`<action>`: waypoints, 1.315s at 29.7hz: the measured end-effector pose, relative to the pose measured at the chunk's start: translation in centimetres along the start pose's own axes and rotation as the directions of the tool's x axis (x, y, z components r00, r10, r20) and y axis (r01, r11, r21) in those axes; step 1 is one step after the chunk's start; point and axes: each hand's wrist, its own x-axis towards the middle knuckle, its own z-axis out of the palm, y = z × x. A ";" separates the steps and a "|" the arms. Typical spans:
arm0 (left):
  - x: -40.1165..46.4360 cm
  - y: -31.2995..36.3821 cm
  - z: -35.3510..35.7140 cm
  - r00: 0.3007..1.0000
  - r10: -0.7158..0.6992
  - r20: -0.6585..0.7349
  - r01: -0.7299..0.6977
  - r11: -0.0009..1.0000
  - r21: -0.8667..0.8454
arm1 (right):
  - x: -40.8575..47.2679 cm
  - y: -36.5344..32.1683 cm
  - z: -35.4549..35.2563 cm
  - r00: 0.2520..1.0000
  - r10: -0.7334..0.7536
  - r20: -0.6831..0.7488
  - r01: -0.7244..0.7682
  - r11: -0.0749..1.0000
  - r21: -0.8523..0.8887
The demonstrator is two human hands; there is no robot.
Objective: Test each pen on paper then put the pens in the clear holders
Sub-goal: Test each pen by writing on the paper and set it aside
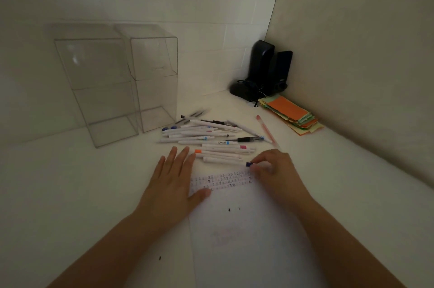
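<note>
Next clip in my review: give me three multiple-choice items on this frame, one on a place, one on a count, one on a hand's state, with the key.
1. Where do the coloured notes lie?
A. inside a holder
B. in front of the black speakers
C. under the left hand

2. How many clear holders stand at the wall?
A. one
B. two
C. four

3. What is the right hand doing?
A. lying flat
B. pinching a blue-tipped pen
C. holding notes

Key: 1 B, the stack sits in the corner by the speakers; 2 B, two boxes stand side by side; 3 B, fingers close on the blue tip.
</note>
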 end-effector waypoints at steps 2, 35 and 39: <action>0.0 0.2 -0.2 0.999 -0.004 -0.031 0.002 0.999 -0.037 | 0.0 -1.0 -0.9 0.996 0.093 0.010 -0.090 0.928 0.362; -0.3 1.8 -0.8 0.962 0.257 -0.097 -0.274 0.910 -0.312 | -2.8 -5.3 2.8 0.959 -0.227 0.170 0.008 0.621 0.784; -0.3 1.9 -1.2 0.944 0.310 -0.110 -0.329 0.906 -0.266 | -3.1 -5.7 2.5 0.948 -0.266 0.175 0.005 0.561 0.827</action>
